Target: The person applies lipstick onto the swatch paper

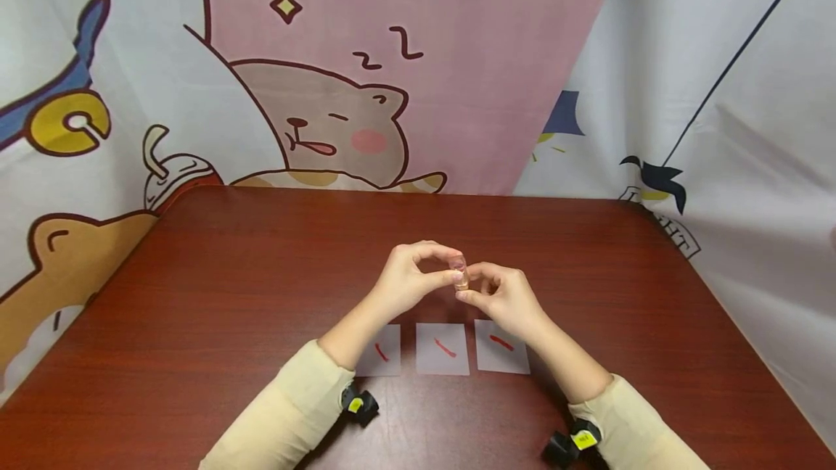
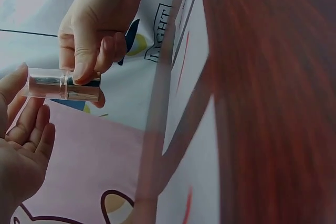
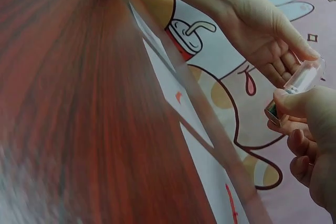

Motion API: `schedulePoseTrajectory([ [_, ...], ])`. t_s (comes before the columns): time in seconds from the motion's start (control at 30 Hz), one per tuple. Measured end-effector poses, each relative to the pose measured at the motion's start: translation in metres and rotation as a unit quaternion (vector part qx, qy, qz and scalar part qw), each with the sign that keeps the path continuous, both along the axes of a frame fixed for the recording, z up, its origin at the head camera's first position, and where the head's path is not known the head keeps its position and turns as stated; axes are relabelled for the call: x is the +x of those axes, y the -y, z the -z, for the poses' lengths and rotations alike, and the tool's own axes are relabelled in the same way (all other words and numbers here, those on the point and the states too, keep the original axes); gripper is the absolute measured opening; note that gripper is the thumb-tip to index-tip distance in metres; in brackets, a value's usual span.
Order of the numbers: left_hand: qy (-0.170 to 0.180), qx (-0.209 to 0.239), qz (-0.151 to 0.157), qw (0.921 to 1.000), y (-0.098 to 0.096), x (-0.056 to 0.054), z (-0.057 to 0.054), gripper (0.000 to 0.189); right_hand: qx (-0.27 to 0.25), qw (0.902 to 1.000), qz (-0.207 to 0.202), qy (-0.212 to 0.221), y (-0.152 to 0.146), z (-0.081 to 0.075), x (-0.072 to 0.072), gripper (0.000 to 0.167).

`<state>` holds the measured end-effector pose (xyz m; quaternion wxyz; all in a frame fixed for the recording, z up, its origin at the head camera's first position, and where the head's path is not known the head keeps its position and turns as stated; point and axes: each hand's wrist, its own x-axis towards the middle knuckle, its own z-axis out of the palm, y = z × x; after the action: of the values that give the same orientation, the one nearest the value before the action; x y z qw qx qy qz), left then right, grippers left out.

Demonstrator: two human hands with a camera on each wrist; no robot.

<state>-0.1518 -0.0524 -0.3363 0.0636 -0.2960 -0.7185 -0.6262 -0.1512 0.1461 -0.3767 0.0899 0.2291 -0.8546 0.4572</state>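
Between both hands, raised over the table, is a small lipstick tube (image 1: 461,281) with a see-through cap and a shiny rose-gold base. My left hand (image 1: 406,278) pinches its clear end between thumb and index finger. The metallic base is pinched by my right hand (image 1: 511,299), thumb on one side and fingers on the other. In the left wrist view the lipstick tube (image 2: 47,85) lies sideways, cap toward the left hand (image 2: 21,156). The right wrist view shows the lipstick tube (image 3: 303,78) at a slant, partly covered by the right thumb.
Three white paper squares lie in a row below the hands: a left paper (image 1: 390,339) partly behind the left forearm, a middle paper (image 1: 427,361) and a right paper (image 1: 490,361), each with a red stroke. The brown table (image 1: 261,260) ends at a printed curtain (image 1: 483,56).
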Motion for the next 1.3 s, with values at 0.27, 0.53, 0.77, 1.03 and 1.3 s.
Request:
schedulePoseTrajectory([
  [0.27, 0.016, 0.011, 0.007, 0.9998, -0.018, -0.018, 0.026, 0.024, 0.004, 0.9999, -0.006, 0.011, -0.015, 0.003, -0.006, 0.02],
  [0.53, 0.016, -0.007, 0.009, 0.9998, -0.034, -0.021, 0.033, 0.023, 0.008, 0.9991, 0.0, 0.042, -0.032, 0.01, -0.009, 0.02],
  [0.77, 0.02, -0.016, 0.006, 0.9997, -0.048, -0.024, 0.035, 0.024, 0.009, 0.9984, 0.004, 0.055, -0.046, 0.015, -0.011, 0.016],
  [1.03, 0.044, -0.021, 0.004, 0.9988, -0.054, -0.018, 0.027, 0.023, 0.012, 0.998, 0.0, 0.062, -0.056, 0.024, -0.017, 0.02],
  [1.3, 0.062, -0.036, 0.009, 0.9974, -0.062, -0.028, 0.046, 0.026, 0.009, 0.9962, -0.015, 0.085, -0.063, 0.029, -0.018, 0.023],
])
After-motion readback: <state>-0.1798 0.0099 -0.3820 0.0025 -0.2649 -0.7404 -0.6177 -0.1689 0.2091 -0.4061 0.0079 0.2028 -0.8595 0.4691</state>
